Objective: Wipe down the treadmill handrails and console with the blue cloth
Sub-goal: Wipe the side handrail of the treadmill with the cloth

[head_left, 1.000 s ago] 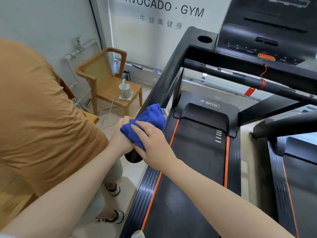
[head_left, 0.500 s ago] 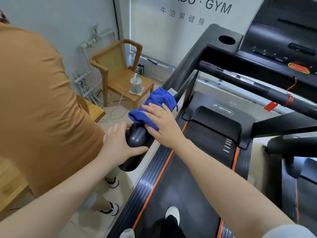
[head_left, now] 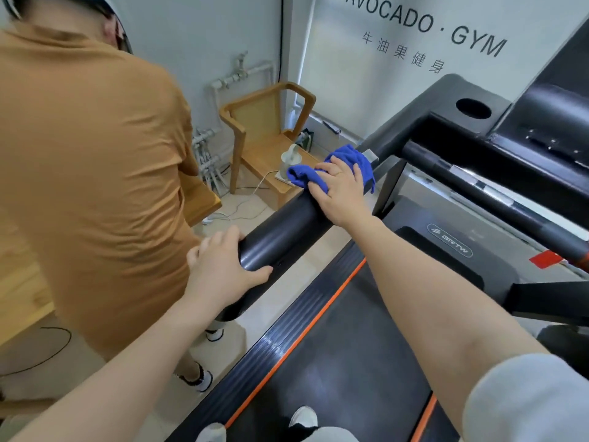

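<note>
The blue cloth [head_left: 361, 162] lies bunched over the treadmill's black left handrail [head_left: 287, 228], near where the rail meets the upright. My right hand [head_left: 342, 193] lies on top of the cloth and presses it onto the rail, fingers spread over it. Lower down, my left hand [head_left: 223, 269] grips the rail's rounded end, thumb across the top. The black console [head_left: 548, 122] is at the upper right, with the front crossbar [head_left: 478, 183] below it. Neither hand touches these two.
A person in an orange shirt [head_left: 79, 154] stands close on the left, back turned, right beside the handrail. Behind stands a wooden chair [head_left: 264, 129] with a white appliance [head_left: 290, 159] and cords on the floor. I stand on the treadmill belt [head_left: 350, 346]. A red safety tag [head_left: 545, 260] hangs at right.
My right hand has slid the cloth up the handrail away from me. My left hand has let go of the cloth and now holds the rail's end.
</note>
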`<act>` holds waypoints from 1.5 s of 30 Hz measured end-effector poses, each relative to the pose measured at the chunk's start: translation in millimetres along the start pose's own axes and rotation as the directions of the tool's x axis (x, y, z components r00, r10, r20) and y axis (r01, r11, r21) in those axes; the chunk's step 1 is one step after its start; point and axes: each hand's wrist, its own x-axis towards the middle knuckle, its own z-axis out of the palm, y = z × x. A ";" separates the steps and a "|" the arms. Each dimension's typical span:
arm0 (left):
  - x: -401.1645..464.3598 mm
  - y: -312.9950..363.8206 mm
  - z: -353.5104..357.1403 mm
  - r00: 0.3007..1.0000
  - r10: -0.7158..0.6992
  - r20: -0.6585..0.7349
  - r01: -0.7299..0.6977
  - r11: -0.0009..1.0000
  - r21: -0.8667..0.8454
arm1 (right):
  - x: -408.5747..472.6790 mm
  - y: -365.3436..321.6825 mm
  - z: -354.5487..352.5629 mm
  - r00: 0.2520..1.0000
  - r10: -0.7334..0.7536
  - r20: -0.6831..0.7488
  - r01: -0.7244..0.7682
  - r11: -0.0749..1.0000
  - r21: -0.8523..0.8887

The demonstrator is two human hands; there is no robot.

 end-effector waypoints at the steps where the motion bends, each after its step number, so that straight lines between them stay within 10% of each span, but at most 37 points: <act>1: -1.0 2.3 -0.5 1.000 -0.023 0.005 0.023 1.000 0.001 | 1.2 -3.9 0.7 1.000 0.023 0.002 -0.023 1.000 0.009; 16: 40.4 76.4 2.6 0.986 0.096 -0.139 -0.090 0.995 0.045 | -39.8 -9.0 7.8 0.950 -0.307 0.058 0.304 0.951 0.054; 45: 179.6 158.6 22.3 0.890 0.201 0.408 -0.327 0.907 0.267 | 96.9 129.6 -60.2 0.963 0.257 0.075 -0.238 0.951 -0.197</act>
